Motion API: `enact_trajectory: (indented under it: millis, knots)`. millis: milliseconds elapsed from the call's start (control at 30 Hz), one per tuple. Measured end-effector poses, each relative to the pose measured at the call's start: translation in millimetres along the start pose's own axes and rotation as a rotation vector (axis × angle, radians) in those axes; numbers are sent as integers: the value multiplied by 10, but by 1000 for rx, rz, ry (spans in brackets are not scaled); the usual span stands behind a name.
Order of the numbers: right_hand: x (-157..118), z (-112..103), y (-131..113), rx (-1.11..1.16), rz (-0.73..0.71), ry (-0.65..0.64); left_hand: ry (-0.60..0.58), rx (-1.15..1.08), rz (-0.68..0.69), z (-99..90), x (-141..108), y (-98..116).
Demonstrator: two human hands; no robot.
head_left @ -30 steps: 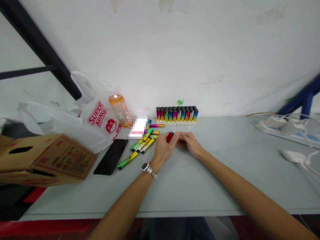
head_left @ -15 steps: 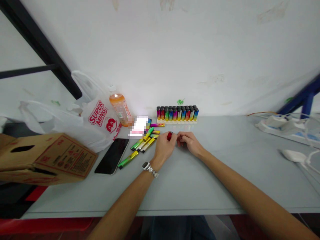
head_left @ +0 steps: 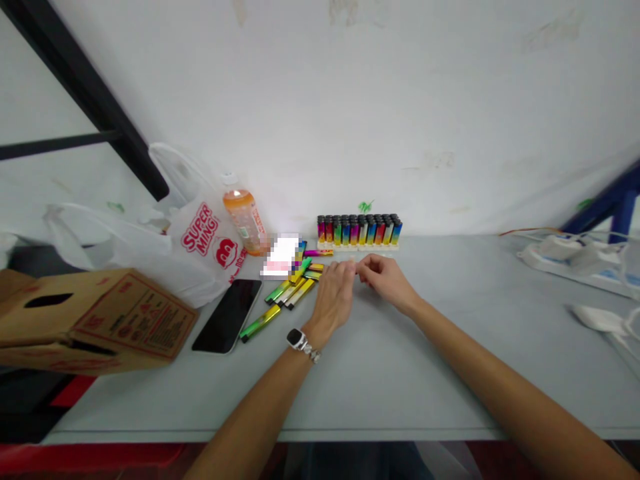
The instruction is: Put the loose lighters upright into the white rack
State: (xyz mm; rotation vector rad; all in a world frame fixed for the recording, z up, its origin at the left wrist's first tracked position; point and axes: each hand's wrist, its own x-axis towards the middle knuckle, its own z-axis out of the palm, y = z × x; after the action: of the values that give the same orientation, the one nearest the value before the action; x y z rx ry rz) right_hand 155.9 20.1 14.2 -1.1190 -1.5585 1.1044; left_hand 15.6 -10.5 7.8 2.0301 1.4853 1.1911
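The loose lighters lie just left of the left hand, the nearer one, most slanting lengthwise away and rightward, while its bent fingers nearly meet the curled right hand, and I cannot tell what either holds.

Loose lighters, left of the left hand: glossy, metallic-looking. Table beneath that hand: smooth, faintly reflective. Further left of it: phone, glossy, glass-like face; carton, matt cardboard; bag, thin plastic.
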Motion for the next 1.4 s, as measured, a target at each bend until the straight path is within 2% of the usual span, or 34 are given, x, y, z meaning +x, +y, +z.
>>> enact_trajectory:
  millis: [100, 233, 367, 433, 500, 633, 767, 933, 1167, 1300, 1400]
  knots:
    - [85, -32, -23, 22, -2, -53, 1, 17, 15, -1, 10, -32]
    - [308, -111, -139, -85, -128, -129, 54, 44, -20, -117, 60, -91]
    - [691, -128, -359, -364, -304, -87, 178, 258, -40, -328, 151, -238]
    - [889, -73, -447, -544, -388, -66, 98, 368, -52, -419, 180, -318]
    - [1051, 16, -488, -686, -436, -70, 66, 473, -74, -478, 187, -379]
    - [1229, 200, -461, -954, -511, -93, 89, 573, -88, -496, 159, -452]
    - [1268, 288, -414, -1115, -536, -94, 13, 539, -122, -443, 130, -504]
    - [1286, 290, -372, -1139, -517, -75, -15, 453, -84, -323, 102, -497]
    - [1163, 276, -313, -1207, -597, 32, -48, 367, -53, -151, 41, -397]
    - [977, 292, -320, -1203, -637, -22, 10, 199, -36, -182, 76, -414]
    - [817, 296, -318, -1146, -636, -171, 108, 57, -55, -278, 143, -459]
